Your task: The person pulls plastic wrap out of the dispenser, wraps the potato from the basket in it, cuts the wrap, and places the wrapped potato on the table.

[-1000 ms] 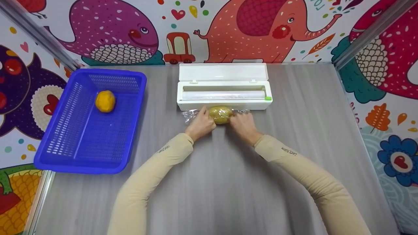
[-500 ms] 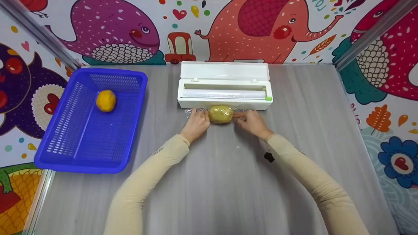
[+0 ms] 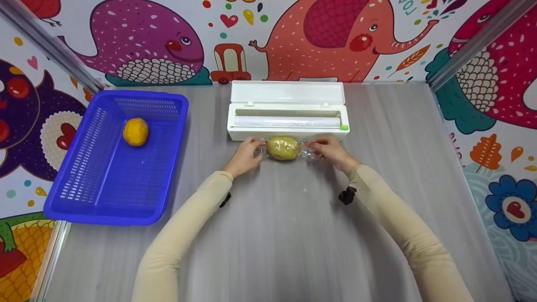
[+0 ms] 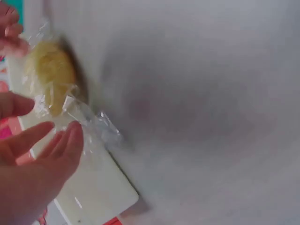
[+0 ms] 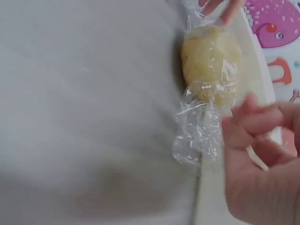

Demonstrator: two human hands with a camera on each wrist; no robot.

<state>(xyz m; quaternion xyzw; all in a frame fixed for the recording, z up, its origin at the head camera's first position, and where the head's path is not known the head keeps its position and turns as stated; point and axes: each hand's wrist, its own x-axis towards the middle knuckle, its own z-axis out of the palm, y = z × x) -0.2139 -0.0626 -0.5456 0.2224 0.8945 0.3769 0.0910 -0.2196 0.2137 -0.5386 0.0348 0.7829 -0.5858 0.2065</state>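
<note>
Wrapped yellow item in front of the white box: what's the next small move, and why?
I'd probably have the left hand fold its nearby film end under the wrapped yellow item. In the left wrist view, that end sticks out crumpled and unfolded, and the left hand is right beside it, thumb and fingers apart.

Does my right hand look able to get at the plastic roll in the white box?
Probably yes: the lid is open, leaving the plastic roll uncovered, and your right hand is close by.
</note>
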